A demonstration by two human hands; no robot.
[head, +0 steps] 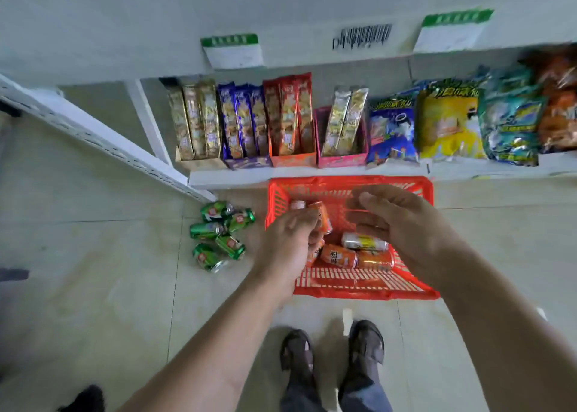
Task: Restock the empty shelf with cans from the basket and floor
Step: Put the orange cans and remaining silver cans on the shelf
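Both over red basket (282, 193), frame centre: left hand (290, 239) gripping orange can (321, 221), axis toward upper left; right hand (402, 227) loose, empty, nearest silver can (363, 242).

red slatted basket (362, 282), orange cans (338, 256), green cans (218, 235)

Basket (349, 282) on the floor (93, 255), directly before the lowest shelf (312, 174) of snack packets (281, 121). Several cans (352, 252) lie inside it. Further cans (218, 233) lie clustered on the floor to its left.
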